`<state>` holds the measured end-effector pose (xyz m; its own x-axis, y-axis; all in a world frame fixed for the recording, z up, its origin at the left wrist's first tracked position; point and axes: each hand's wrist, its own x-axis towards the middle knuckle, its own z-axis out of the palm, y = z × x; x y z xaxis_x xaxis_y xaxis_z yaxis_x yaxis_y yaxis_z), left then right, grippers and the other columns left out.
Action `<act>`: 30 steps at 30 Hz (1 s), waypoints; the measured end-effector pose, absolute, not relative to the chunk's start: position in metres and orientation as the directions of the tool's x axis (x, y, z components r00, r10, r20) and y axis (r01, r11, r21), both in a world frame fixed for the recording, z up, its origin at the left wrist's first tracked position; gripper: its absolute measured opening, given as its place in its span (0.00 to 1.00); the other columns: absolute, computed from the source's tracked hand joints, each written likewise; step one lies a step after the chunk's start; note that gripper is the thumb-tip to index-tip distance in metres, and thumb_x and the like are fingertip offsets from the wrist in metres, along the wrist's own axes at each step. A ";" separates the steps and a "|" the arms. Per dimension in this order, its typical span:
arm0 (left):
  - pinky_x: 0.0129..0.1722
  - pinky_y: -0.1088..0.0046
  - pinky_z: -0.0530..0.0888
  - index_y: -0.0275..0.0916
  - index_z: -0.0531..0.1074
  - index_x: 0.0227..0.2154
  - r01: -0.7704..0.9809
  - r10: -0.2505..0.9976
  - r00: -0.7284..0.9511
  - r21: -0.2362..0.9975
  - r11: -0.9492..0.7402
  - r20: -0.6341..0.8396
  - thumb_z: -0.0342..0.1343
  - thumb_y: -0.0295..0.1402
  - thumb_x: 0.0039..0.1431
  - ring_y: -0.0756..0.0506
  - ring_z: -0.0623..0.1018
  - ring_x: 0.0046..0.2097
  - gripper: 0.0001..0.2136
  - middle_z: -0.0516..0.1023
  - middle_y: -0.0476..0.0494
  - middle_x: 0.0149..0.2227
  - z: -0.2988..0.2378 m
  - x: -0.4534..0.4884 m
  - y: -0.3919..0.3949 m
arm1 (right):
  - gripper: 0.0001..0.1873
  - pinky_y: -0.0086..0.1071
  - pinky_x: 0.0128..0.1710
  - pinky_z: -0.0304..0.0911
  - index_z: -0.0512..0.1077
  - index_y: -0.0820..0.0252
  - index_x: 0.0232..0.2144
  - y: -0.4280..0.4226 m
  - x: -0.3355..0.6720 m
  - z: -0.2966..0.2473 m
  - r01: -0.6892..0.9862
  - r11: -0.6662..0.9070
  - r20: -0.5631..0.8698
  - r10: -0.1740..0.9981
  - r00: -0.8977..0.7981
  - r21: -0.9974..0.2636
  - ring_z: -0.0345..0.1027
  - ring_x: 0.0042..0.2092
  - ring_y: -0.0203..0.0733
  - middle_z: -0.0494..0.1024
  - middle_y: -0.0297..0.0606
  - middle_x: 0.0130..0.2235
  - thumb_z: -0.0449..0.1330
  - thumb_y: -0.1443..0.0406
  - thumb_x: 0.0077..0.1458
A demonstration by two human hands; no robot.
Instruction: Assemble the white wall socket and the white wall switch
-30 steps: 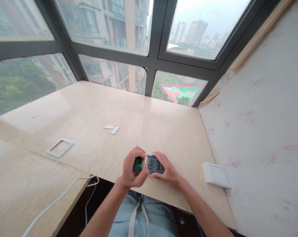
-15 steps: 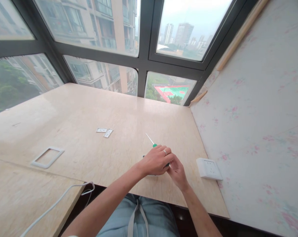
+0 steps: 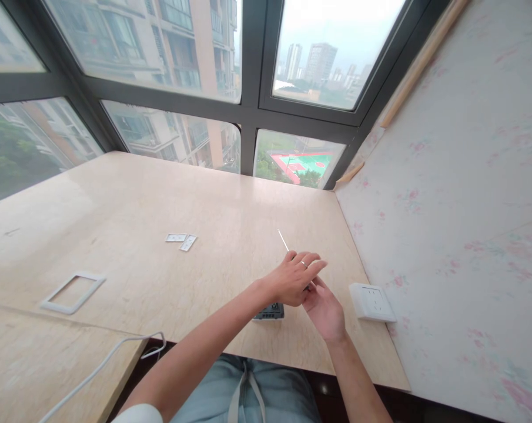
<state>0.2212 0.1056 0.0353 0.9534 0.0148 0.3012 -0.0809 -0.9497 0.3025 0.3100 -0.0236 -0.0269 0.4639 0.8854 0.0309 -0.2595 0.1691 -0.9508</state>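
Note:
My left hand (image 3: 294, 279), with a ring on one finger, is palm down and partly curled around a screwdriver (image 3: 283, 239). The thin metal shaft sticks out beyond the hand, pointing away from me; the handle is hidden under the palm. My right hand (image 3: 326, 311) meets it from the right, palm turned up. Its fingertips are pinched together under the left fingers, near a small dark bit that I cannot make out. Below the left wrist, a dark grey socket module (image 3: 272, 311) with a pale lower edge lies on the tabletop, partly covered by the forearm.
Two small white-framed plates (image 3: 181, 241) lie on the wooden tabletop (image 3: 230, 205). A white rectangular frame (image 3: 74, 292) is at the left, near a white cable (image 3: 102, 361). A white wall socket (image 3: 372, 302) sits by the flowered wall at right. Windows (image 3: 248, 141) border the back.
Both hands have shifted slightly right, and the left fingers have straightened somewhat. The screwdriver's shaft has moved right and its green handle is covered now. More of the socket module shows.

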 end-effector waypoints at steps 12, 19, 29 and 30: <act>0.65 0.42 0.54 0.41 0.30 0.69 -0.081 0.219 0.897 0.629 -0.773 0.383 0.51 0.23 0.49 0.34 0.44 0.72 0.47 0.43 0.27 0.71 0.007 0.200 0.108 | 0.20 0.48 0.50 0.72 0.76 0.57 0.42 0.007 0.358 -0.019 -0.215 0.051 -0.085 0.812 0.577 -0.975 0.78 0.41 0.46 0.82 0.38 0.41 0.71 0.59 0.46; 0.65 0.47 0.60 0.43 0.53 0.65 0.039 0.491 0.788 0.767 -0.641 0.371 0.48 0.23 0.58 0.37 0.54 0.70 0.31 0.53 0.33 0.68 -0.017 0.146 0.115 | 0.17 0.46 0.52 0.72 0.76 0.59 0.38 0.003 0.446 0.012 0.002 -0.200 -0.161 0.797 0.582 -0.980 0.78 0.43 0.47 0.82 0.41 0.41 0.67 0.62 0.43; 0.51 0.56 0.75 0.43 0.70 0.51 0.224 0.849 0.390 0.857 -0.463 0.357 0.49 0.26 0.58 0.40 0.72 0.57 0.18 0.73 0.39 0.55 -0.040 0.066 0.128 | 0.22 0.46 0.53 0.64 0.77 0.57 0.31 -0.011 0.480 0.002 0.407 -0.450 -0.109 0.766 0.634 -0.795 0.74 0.48 0.54 0.82 0.41 0.38 0.55 0.74 0.29; 0.50 0.56 0.75 0.43 0.71 0.50 0.256 0.865 0.357 0.853 -0.454 0.353 0.49 0.26 0.57 0.40 0.73 0.57 0.18 0.73 0.39 0.54 -0.040 0.059 0.131 | 0.23 0.47 0.55 0.63 0.77 0.56 0.30 -0.010 0.480 -0.001 0.439 -0.461 -0.101 0.770 0.631 -0.771 0.73 0.49 0.56 0.82 0.42 0.39 0.54 0.74 0.27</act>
